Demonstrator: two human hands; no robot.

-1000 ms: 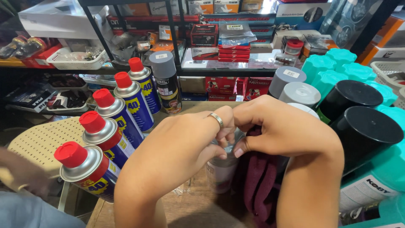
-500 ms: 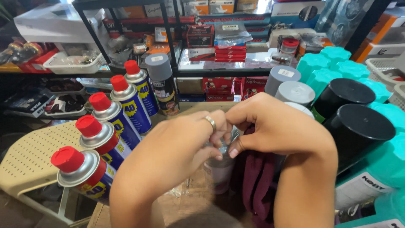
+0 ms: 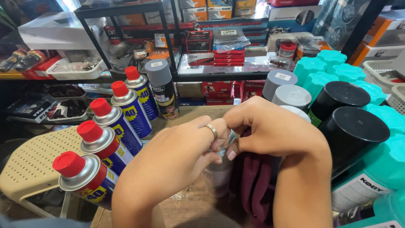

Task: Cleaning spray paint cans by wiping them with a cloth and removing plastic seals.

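Observation:
My left hand (image 3: pixel 177 158), with a ring on one finger, and my right hand (image 3: pixel 274 131) meet over the middle of the table. Both close around the top of a pale spray can (image 3: pixel 221 175), most of which they hide. A dark red cloth (image 3: pixel 253 185) hangs under my right hand, beside the can. A row of blue spray cans with red caps (image 3: pixel 105 143) stands to the left of my left hand. Black-capped cans (image 3: pixel 352 131) stand to the right of my right forearm.
A grey-capped black can (image 3: pixel 162 88) stands behind the blue row. Grey-capped cans (image 3: pixel 280 86) and teal-capped cans (image 3: pixel 333 69) fill the right side. A black metal shelf (image 3: pixel 168 42) with boxes stands behind. A cream perforated plastic stool (image 3: pixel 29 169) is at lower left.
Both hands stay on the can's top with only slight finger shifts. The view has drifted a little, and the person's hand at lower left is gone from view.

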